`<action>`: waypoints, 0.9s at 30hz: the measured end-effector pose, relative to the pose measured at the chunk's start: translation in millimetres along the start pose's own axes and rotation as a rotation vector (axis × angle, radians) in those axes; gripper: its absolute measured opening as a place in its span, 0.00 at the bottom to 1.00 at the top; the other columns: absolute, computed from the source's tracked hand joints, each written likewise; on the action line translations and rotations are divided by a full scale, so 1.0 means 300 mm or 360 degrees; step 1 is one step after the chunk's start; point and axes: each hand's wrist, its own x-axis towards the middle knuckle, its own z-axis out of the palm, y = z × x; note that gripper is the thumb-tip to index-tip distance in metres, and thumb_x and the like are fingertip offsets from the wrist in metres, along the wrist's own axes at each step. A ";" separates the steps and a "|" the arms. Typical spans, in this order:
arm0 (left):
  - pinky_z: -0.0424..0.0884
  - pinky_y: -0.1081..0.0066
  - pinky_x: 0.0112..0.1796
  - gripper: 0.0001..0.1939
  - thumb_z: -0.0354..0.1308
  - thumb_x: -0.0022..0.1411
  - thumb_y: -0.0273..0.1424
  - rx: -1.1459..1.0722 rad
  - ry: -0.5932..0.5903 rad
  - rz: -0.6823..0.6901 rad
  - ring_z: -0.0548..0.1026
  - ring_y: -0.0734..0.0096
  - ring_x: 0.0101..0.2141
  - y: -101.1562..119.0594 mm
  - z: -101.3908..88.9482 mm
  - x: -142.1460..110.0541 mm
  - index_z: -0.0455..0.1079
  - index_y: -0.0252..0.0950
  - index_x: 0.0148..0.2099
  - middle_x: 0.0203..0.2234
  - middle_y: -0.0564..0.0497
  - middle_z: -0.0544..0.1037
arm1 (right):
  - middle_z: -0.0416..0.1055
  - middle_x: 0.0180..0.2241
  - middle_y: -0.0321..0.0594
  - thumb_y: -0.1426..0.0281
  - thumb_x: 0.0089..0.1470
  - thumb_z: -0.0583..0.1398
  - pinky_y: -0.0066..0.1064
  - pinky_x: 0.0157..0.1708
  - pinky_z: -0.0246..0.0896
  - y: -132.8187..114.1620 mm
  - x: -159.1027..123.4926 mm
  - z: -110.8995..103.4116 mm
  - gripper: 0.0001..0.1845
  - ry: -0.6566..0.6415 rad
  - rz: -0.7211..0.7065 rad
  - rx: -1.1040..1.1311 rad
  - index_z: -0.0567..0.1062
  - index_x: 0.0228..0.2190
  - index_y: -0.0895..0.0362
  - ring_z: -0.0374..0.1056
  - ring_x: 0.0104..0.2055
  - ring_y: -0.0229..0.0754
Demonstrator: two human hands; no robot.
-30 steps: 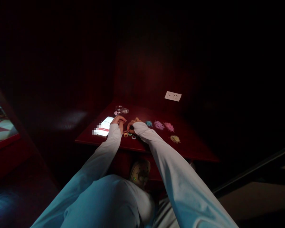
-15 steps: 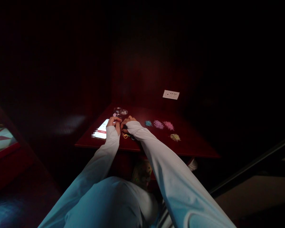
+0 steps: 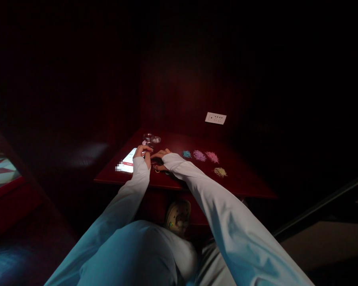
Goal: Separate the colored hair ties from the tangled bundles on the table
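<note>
At the left of the dark red table, my left hand (image 3: 142,153) is beside a lit phone (image 3: 128,162). Its fingers and thumb are curled together, and whatever they hold is too small to make out. My right hand (image 3: 161,156) reaches low over the tabletop just right of it, fingers stretched out and the thumb apart. Under that thumb lies a small yellow ring (image 3: 157,171), partly covered. Small heaps of thin strips lie to the right: blue (image 3: 186,154), purple (image 3: 199,155), pink (image 3: 212,157) and pale yellow (image 3: 220,172).
Small clear containers (image 3: 148,137) stand behind my left hand, with a round clear piece (image 3: 156,140) beside them. A white socket panel (image 3: 215,118) is on the back wall. The table's front edge (image 3: 167,187) runs just before my forearms. A shoe (image 3: 178,216) shows below.
My right hand has drawn away from the left, slightly to the right, and its fingers have spread, with the thumb down by the yellow ring. My left hand has hardly moved.
</note>
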 end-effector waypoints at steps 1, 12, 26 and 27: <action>0.76 0.72 0.37 0.06 0.52 0.53 0.24 0.0007 0.0017 0.0006 0.78 0.67 0.35 0.005 0.002 -0.003 0.67 0.40 0.31 0.31 0.52 0.76 | 0.75 0.53 0.39 0.65 0.58 0.70 0.35 0.52 0.60 0.006 -0.005 0.003 0.26 -0.0005 0.0012 0.0005 0.79 0.58 0.45 0.62 0.52 0.47; 0.76 0.71 0.36 0.05 0.55 0.53 0.24 -0.0046 -0.0021 0.0004 0.78 0.65 0.34 -0.014 -0.007 0.007 0.68 0.40 0.31 0.31 0.51 0.76 | 0.79 0.52 0.37 0.65 0.57 0.70 0.36 0.54 0.61 0.023 -0.003 -0.012 0.19 0.0074 0.0045 0.0026 0.85 0.51 0.44 0.66 0.53 0.46; 0.76 0.70 0.37 0.05 0.55 0.51 0.25 -0.0008 -0.0009 -0.0048 0.78 0.66 0.34 -0.013 -0.006 0.010 0.68 0.40 0.31 0.30 0.51 0.77 | 0.79 0.47 0.37 0.63 0.57 0.71 0.35 0.53 0.58 -0.025 0.074 0.063 0.14 0.0012 0.0288 -0.0128 0.84 0.45 0.50 0.64 0.53 0.48; 0.76 0.71 0.37 0.04 0.55 0.50 0.25 -0.0001 0.0006 -0.0053 0.78 0.66 0.34 -0.006 -0.005 0.006 0.67 0.40 0.30 0.30 0.51 0.77 | 0.79 0.46 0.37 0.62 0.58 0.71 0.35 0.53 0.58 -0.026 0.074 0.066 0.13 0.0028 0.0308 -0.0129 0.84 0.44 0.50 0.64 0.54 0.48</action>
